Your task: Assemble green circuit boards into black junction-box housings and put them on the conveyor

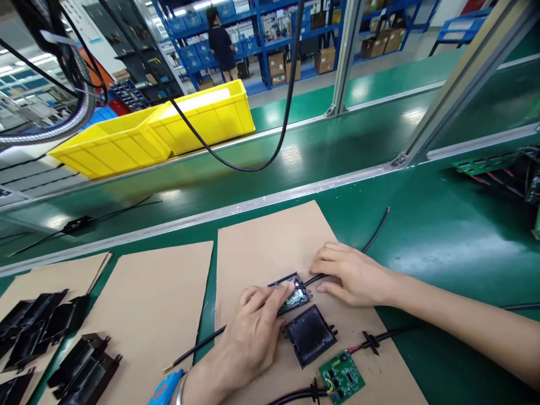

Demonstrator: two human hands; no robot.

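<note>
Left hand [253, 326] bears down on a circuit board [300, 296] in a shallow black case, on a cardboard sheet [270, 242]; its thumb is hidden, so any pinch cannot be told. Right hand [348, 273] curls over the black cable [314, 279], grip unclear. Tugging the cable could strain its connection; uneven pressing could tilt the board.

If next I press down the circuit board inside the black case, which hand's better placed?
Probably your left hand: its fingers reach over the circuit board. Your right hand is off to the side, at the black cable.
</note>
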